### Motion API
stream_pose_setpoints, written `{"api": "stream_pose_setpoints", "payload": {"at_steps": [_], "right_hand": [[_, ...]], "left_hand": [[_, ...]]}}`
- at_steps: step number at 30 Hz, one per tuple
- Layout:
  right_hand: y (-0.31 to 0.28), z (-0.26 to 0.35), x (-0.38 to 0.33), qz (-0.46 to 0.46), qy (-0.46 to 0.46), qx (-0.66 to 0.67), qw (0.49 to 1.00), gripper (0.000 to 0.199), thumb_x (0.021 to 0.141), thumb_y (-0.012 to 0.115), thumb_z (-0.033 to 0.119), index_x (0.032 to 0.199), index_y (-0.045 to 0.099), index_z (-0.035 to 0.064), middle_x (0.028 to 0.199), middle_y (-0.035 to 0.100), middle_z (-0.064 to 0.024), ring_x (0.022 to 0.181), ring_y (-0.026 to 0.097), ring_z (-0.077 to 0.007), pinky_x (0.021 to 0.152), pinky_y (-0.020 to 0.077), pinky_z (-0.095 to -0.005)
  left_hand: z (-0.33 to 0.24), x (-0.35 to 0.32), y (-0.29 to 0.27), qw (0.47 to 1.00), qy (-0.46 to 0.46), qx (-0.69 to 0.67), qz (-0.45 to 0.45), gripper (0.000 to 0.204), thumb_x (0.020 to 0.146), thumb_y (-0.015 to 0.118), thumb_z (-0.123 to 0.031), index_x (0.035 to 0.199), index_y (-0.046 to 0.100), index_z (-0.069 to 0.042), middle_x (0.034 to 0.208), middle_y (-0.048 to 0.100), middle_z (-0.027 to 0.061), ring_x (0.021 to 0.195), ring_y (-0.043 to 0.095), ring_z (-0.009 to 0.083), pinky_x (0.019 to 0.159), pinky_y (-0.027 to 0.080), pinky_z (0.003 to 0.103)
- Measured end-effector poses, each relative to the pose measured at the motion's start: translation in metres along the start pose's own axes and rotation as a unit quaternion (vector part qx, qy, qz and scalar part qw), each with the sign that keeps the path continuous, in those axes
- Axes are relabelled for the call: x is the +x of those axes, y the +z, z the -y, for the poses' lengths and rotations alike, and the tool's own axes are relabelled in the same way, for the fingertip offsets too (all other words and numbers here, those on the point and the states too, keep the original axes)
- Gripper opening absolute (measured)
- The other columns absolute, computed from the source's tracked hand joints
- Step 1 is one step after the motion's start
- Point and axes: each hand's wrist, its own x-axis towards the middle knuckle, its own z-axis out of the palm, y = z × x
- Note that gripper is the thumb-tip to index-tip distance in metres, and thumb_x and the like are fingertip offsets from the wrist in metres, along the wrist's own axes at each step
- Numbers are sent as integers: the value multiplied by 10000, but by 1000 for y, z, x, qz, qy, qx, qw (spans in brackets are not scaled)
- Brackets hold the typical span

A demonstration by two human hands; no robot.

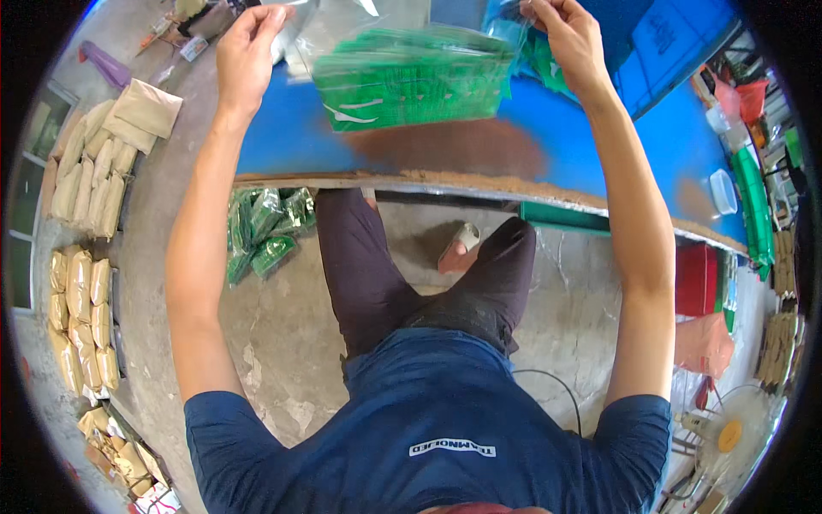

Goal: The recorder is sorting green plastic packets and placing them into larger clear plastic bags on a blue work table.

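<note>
My left hand point(246, 60) is at the top of the view, its thumb and fingertips pinched on the edge of clear plastic. Across from it my right hand point(569, 43) pinches more clear film at the other side. Between the two hands is a clear plastic bag point(411, 81) with a stack of flat green pieces showing through it. The bag is above the near part of the blue table point(282, 128) and looks slightly smeared by motion. Its upper part runs out of the picture, and the fingertips are partly lost against the shiny film.
A brown worn patch point(454, 150) marks the tabletop near its edge. Green packets in clear bags point(265, 227) lie on the floor below. Tan parcels point(81, 313) are stacked at the left. At the right are a white tub point(723, 192), a red box point(695, 280) and a fan point(729, 435).
</note>
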Motion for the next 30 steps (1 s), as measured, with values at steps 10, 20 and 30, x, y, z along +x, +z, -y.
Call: {"api": "stream_pose_setpoints", "payload": {"at_steps": [10,20,30], "right_hand": [[-6,-31,-43,67,61,3,996,179,984,594,159,1001,633,-15,902,715,-63,797,603,-97,725,492,-255],[6,-40,-52,43,55,50,996,165,1018,526,155,998,560,-6,962,715,-105,895,638,-122,816,494,-274],[95,-57,-57,-243,69,13,968,323,1021,556,280,869,530,-4,648,533,-24,582,462,-87,537,410,-296]], "left_hand": [[34,-40,9,984,-134,-83,86,199,995,599,-209,1008,689,-32,1011,709,39,945,632,120,917,474,284],[46,-49,28,988,-104,-106,-42,188,984,606,-165,965,670,11,943,687,36,878,593,89,832,464,249],[57,-64,88,963,-89,-72,-244,214,1081,375,-241,994,426,-53,717,503,50,509,506,118,470,445,283]]}}
